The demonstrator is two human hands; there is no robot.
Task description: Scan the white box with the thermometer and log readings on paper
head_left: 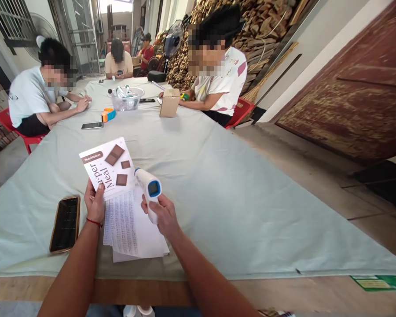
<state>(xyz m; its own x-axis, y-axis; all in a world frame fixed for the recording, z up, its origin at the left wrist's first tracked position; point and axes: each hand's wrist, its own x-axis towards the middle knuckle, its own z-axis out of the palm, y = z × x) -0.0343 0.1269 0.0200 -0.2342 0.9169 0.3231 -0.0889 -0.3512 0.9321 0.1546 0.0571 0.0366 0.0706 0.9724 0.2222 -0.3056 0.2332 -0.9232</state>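
My left hand (95,202) is closed on the lower edge of a white box (110,154) printed with brown chocolate pieces and the word "Meal"; it may be a flat pack, as its depth hardly shows. In my right hand (161,215) is a white infrared thermometer (148,185) with a blue-framed screen, gripped by its handle and tilted toward the box. Beneath both hands lie several sheets of paper (135,233) with rows of writing. A dark smartphone (65,224) in a gold-edged case rests left of my left wrist.
Farther along the cloth-covered table (218,193) are another phone (92,126), an orange and blue object (108,115), a clear plastic basin (127,101) of bottles and a small cardboard box (169,103). People sit at both sides and the far end.
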